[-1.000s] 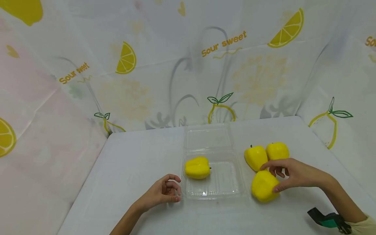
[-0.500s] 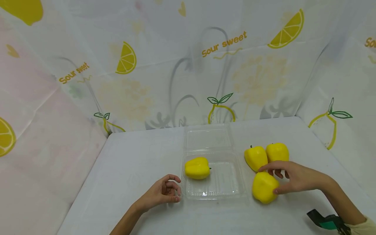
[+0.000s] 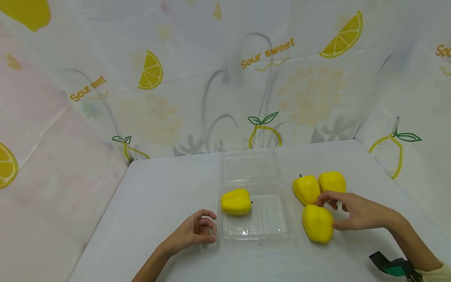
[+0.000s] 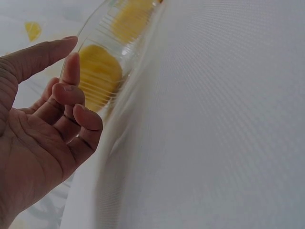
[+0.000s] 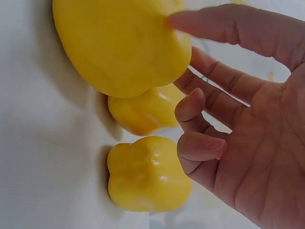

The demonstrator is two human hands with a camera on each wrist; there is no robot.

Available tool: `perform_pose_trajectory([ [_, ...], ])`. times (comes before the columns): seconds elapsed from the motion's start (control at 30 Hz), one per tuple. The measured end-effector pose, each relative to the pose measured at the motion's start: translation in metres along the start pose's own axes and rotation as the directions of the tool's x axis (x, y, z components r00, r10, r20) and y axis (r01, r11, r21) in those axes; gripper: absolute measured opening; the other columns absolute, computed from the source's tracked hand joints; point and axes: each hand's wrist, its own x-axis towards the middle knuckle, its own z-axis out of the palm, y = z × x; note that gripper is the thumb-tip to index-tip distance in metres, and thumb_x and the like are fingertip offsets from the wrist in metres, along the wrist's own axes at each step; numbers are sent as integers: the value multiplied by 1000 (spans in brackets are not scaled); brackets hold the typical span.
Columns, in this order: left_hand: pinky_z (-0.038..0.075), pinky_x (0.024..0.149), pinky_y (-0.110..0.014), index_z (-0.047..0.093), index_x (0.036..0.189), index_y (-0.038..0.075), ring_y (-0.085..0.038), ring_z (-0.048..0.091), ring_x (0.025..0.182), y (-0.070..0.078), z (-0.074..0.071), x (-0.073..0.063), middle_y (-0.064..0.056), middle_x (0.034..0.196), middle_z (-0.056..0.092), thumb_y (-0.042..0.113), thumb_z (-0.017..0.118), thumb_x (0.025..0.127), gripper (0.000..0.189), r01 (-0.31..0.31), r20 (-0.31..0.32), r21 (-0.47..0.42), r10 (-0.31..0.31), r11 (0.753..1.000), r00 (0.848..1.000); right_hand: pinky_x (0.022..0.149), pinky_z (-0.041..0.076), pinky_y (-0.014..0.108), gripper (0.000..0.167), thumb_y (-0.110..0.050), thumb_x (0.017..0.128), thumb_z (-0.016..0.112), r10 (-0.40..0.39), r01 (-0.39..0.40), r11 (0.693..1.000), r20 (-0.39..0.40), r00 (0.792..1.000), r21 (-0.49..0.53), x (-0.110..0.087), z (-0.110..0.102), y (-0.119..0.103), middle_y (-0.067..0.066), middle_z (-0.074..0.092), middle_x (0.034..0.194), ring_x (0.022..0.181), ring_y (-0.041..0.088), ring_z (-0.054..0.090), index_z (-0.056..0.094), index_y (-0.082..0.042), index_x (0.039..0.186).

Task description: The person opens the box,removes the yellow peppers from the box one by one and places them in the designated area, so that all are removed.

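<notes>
A yellow bell pepper [image 3: 318, 224] sits on the white table right of a clear plastic container [image 3: 262, 238]. Bent round its back and right side, my right hand [image 3: 354, 211] holds it between forefinger and thumb. The right wrist view shows the thumb tip on the bell pepper [image 5: 119, 43], while the forefinger passes behind it and two other fingers curl free. Inside the container's left half lies another yellow bell pepper [image 3: 236, 202], stem to the right. My left hand [image 3: 198, 228], fingers loosely curved, has its fingertips right at the container's left rim.
Two more yellow bell peppers, one with an upright stem [image 3: 306, 189] and one behind it [image 3: 332, 181], stand beyond my right hand. The container's lid [image 3: 250, 166] lies folded back. A lemon-printed cloth [image 3: 197, 98] backs the table.
The bell pepper at my right hand has turned, its lower end swinging slightly right. My right forefinger and thumb have shifted a little right with it. The left hand stays put.
</notes>
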Motion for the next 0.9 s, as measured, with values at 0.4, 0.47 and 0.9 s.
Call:
perform_pose_trajectory([
  [0.4, 43, 61, -18, 36, 131, -11, -11, 49, 69, -1, -1, 0, -12, 98, 64, 5, 74, 87, 61, -12, 2, 1, 12, 1000, 1000, 62, 40, 27, 51, -6, 79, 79, -48, 45, 997, -40, 998, -68, 1, 0, 2, -10, 58, 111, 90, 10, 48, 56, -21, 122],
  [0.47, 43, 61, -18, 35, 131, -12, -10, 49, 68, -1, -1, 0, -12, 98, 64, 4, 74, 87, 61, -17, 6, -2, 17, 1000, 1000, 62, 41, 27, 52, -4, 78, 79, -57, 54, 996, -46, 997, -65, 1, -1, 1, -9, 59, 111, 91, 11, 49, 56, -20, 122],
  [0.9, 44, 62, -19, 36, 131, -10, -11, 50, 69, 1, 0, -1, -13, 99, 64, 4, 74, 88, 60, -12, 2, -6, 12, 1000, 1000, 67, 47, 29, 40, -3, 87, 74, -146, 144, 989, -135, 980, -23, 19, 6, -11, -2, 60, 110, 90, 12, 50, 57, -9, 122],
])
